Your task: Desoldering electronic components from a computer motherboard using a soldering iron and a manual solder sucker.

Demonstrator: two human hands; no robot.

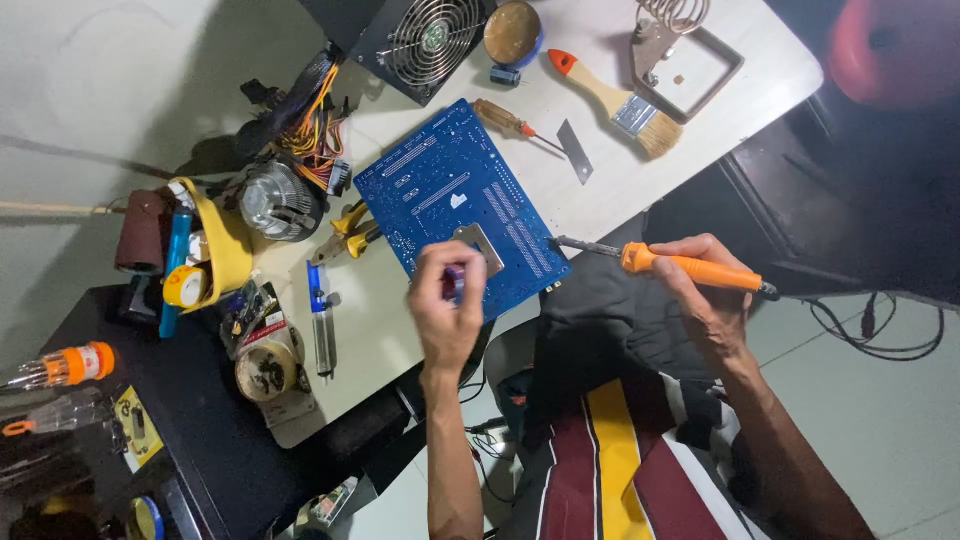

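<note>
A blue circuit board [440, 190] lies solder side up on the white table [620, 190]. My left hand [447, 300] rests on its near edge, fingers pinched on a small purple-tipped thing beside a square metal plate [480, 245]. My right hand [705, 290] grips an orange-handled soldering iron [690, 268]; its dark tip [560, 242] points left and hangs just off the board's near right corner.
On the table: a power supply with fan [420, 40], a wire bundle [310, 130], a round cooler [278, 200], yellow pliers [345, 230], a screwdriver [510, 120], a paintbrush [615, 100], a solder stand [680, 50], a blue desoldering pump [320, 315]. A dark side table [190, 440] holds small tools.
</note>
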